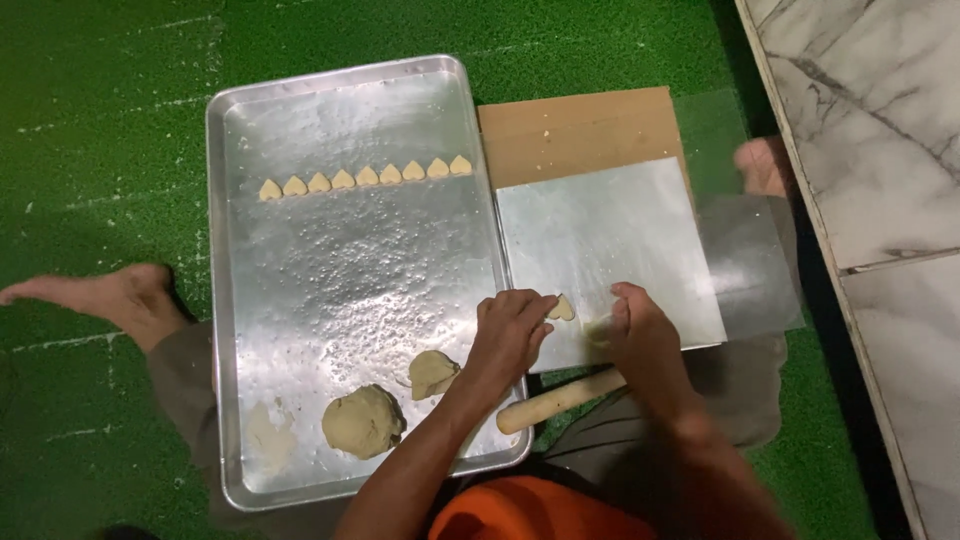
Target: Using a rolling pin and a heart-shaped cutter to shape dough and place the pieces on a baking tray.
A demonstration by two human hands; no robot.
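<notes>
Inspection from the head view finds us seated on green turf flooring [110, 110], working over a silver work sheet [610, 250] that lies on a piece of brown cardboard [575, 125]. Our left hand [510, 335] has its fingers curled and pinching a heart-shaped dough piece [562, 310] at the near left corner of that sheet. Our right hand [640, 335] rests just beside it with fingers bent down onto the sheet; we cannot tell whether it grips anything, as a pale smear beneath it is blurred. A wooden rolling pin [555, 402] lies near us, below the sheet's front edge, between our forearms. To the left stands a large metal baking tray [350, 280], carrying a row of nine heart-shaped pieces [365, 178] across its far part. At its near end sit a large dough ball [363, 422] and a smaller dough lump [432, 373], close together. A clear plastic sheet [750, 265] overlaps the right side.
</notes>
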